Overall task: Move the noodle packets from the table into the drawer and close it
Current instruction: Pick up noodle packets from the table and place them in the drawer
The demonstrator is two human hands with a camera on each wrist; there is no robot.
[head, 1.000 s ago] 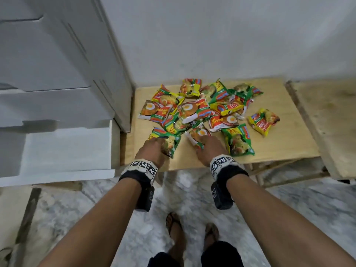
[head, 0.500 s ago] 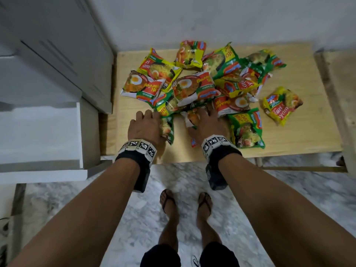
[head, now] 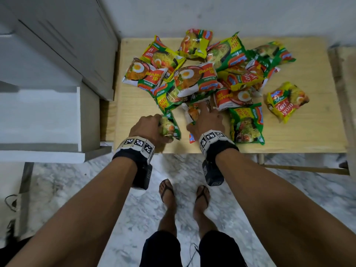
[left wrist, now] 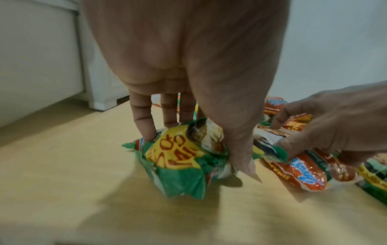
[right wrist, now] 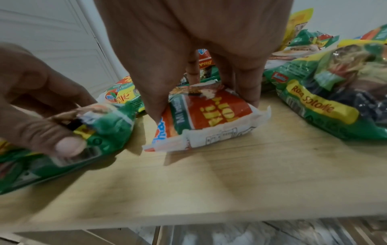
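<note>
Several noodle packets [head: 198, 78] lie heaped on a low wooden table [head: 300, 135]. My left hand [head: 152, 128] grips a green packet [head: 170, 128] near the table's front edge; in the left wrist view the fingers and thumb curl round this green packet [left wrist: 178, 159]. My right hand [head: 206, 120] grips a red and white packet [head: 192, 114] just to the right; the right wrist view shows thumb and fingers clamped on that red and white packet [right wrist: 207, 117]. An open white drawer [head: 38, 116] stands to the left of the table.
A white cabinet [head: 63, 35] rises above the drawer at the left. A second wooden surface [head: 348, 78] adjoins the table on the right. A lone yellow packet [head: 287, 101] lies apart at the right. My sandalled feet [head: 185, 193] stand on the marble floor below.
Both hands have closed round their packets at the table's front edge. The left hand has turned its green packet up off the table. The head view has tilted down and moved closer.
</note>
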